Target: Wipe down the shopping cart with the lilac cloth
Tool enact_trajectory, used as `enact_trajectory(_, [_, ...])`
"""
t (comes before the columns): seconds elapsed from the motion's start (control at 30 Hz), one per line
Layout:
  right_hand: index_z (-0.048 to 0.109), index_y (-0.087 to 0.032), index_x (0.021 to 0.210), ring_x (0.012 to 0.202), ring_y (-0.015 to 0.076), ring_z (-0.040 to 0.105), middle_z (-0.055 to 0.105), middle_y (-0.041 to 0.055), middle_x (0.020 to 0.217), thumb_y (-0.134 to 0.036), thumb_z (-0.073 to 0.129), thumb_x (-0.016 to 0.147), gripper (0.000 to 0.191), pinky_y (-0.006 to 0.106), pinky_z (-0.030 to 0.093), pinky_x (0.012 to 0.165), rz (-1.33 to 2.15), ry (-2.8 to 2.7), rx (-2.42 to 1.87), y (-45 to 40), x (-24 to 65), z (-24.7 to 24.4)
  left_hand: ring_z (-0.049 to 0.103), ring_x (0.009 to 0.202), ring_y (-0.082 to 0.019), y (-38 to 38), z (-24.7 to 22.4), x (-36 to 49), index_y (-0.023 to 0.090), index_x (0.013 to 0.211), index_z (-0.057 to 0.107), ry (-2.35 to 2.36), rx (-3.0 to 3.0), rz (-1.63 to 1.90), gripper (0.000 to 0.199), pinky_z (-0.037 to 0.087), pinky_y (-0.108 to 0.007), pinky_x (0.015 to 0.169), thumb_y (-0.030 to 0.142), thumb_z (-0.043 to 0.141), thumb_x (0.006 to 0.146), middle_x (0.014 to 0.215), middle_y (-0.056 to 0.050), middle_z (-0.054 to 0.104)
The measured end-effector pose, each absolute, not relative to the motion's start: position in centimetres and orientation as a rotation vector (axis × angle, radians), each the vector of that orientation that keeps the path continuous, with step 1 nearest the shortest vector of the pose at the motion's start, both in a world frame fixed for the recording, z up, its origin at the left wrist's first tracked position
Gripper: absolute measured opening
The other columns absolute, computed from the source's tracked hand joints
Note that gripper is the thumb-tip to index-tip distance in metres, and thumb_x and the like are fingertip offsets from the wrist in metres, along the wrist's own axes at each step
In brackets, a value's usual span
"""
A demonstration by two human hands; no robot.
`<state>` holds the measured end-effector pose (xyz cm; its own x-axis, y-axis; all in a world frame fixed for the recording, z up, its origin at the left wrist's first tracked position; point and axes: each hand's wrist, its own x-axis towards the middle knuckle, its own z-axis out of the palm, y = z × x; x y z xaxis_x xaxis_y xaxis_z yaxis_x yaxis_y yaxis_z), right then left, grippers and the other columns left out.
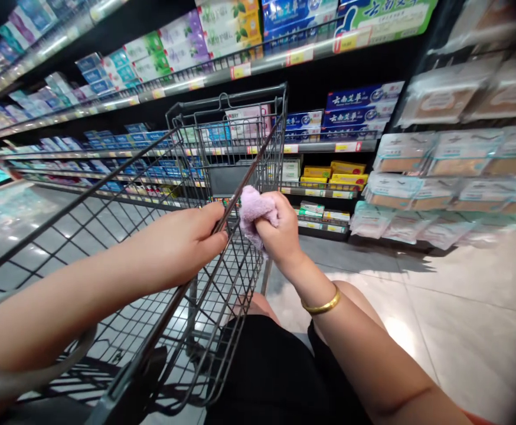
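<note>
A dark wire shopping cart [231, 289] fills the left and middle of the view, its long top rail running from lower left up to the far end. My left hand [196, 233] reaches across the basket, its fingers and thumb closed round that rail. Just right of it, my right hand [279, 227] grips a bunched lilac cloth [252, 212] in a closed fist. The cloth rests against the outer side of the cart near the rail. A gold bangle [324, 302] circles my right wrist.
Shelves [222, 74] of boxed goods run behind the cart from left to right. Hanging clear packets [404, 156] fill the rack at the right. Grey floor tiles [417, 295] show at lower right. My knees, in black clothing [271, 372], are close beside the cart.
</note>
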<state>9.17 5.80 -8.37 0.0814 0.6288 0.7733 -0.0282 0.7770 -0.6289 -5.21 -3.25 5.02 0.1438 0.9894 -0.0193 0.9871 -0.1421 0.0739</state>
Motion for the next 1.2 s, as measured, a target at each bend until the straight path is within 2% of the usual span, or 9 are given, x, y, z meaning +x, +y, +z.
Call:
enact_trajectory(0.2, [0.060, -0.027, 0.099, 0.096, 0.0223, 0.061, 0.064, 0.0032, 0.102, -0.020, 0.062, 0.073, 0.027, 0.039, 0.051, 0.086, 0.417, -1.584, -0.289, 4.6, 9.4, -7.6, 0.066, 0.088, -0.028, -3.2, 5.0, -5.2, 0.026, 0.109, 0.060, 1.994, 2.313, 0.024, 0.037, 0.046, -0.039, 0.074, 0.047, 0.041, 0.087, 0.102, -0.008, 0.073])
enact_trajectory(0.43, [0.058, -0.024, 0.087, 0.085, 0.0196, 0.057, 0.061, 0.0011, 0.087, -0.016, 0.054, 0.071, 0.019, 0.035, 0.047, 0.079, 0.536, -1.425, -0.616, 6.7, 9.5, -9.2, 0.061, 0.071, -0.021, -3.3, 5.2, -5.0, 0.024, 0.085, 0.053, 2.003, 2.355, -0.022, 0.023, 0.040, -0.034, 0.063, 0.044, 0.041, 0.089, 0.078, -0.004, 0.066])
enact_trajectory(0.63, [0.060, -0.026, 0.094, 0.093, 0.0216, 0.060, 0.065, 0.0017, 0.095, -0.015, 0.057, 0.068, 0.029, 0.037, 0.049, 0.085, 0.453, -1.553, -0.371, 5.6, 9.8, -8.2, 0.062, 0.075, -0.023, -3.3, 5.1, -5.0, 0.024, 0.090, 0.055, 2.007, 2.356, -0.006, 0.023, 0.040, -0.034, 0.064, 0.044, 0.043, 0.087, 0.083, -0.004, 0.068])
enact_trajectory(0.77, [0.059, -0.024, 0.089, 0.086, 0.0199, 0.059, 0.063, 0.0010, 0.088, -0.015, 0.054, 0.069, 0.023, 0.035, 0.048, 0.080, 0.560, -1.465, -0.545, 6.3, 9.4, -9.2, 0.062, 0.075, -0.023, -3.3, 5.3, -5.0, 0.024, 0.088, 0.053, 1.991, 2.328, -0.009, 0.024, 0.041, -0.035, 0.066, 0.044, 0.040, 0.088, 0.083, -0.004, 0.067])
enact_trajectory(0.87, [0.059, -0.024, 0.091, 0.089, 0.0206, 0.060, 0.063, 0.0016, 0.091, -0.016, 0.056, 0.071, 0.022, 0.036, 0.049, 0.082, 0.543, -1.439, -0.527, 5.8, 9.6, -8.7, 0.060, 0.073, -0.023, -3.3, 5.4, -5.0, 0.024, 0.086, 0.053, 2.008, 2.316, -0.028, 0.024, 0.040, -0.035, 0.065, 0.045, 0.041, 0.088, 0.080, -0.004, 0.066])
enact_trajectory(1.03, [0.060, -0.027, 0.097, 0.093, 0.0219, 0.061, 0.065, 0.0022, 0.097, -0.018, 0.058, 0.069, 0.029, 0.039, 0.051, 0.086, 0.492, -1.543, -0.279, 4.4, 9.4, -7.9, 0.064, 0.081, -0.025, -3.3, 5.3, -5.0, 0.025, 0.101, 0.059, 1.971, 2.329, 0.036, 0.031, 0.041, -0.035, 0.068, 0.044, 0.040, 0.086, 0.094, -0.005, 0.071])
enact_trajectory(1.2, [0.059, -0.024, 0.091, 0.087, 0.0202, 0.060, 0.063, 0.0011, 0.088, -0.016, 0.054, 0.069, 0.024, 0.036, 0.049, 0.081, 0.615, -1.411, -0.558, 5.6, 9.0, -9.1, 0.061, 0.074, -0.023, -3.3, 5.2, -4.9, 0.024, 0.087, 0.056, 2.002, 2.313, 0.006, 0.026, 0.041, -0.035, 0.067, 0.046, 0.041, 0.086, 0.081, -0.004, 0.066])
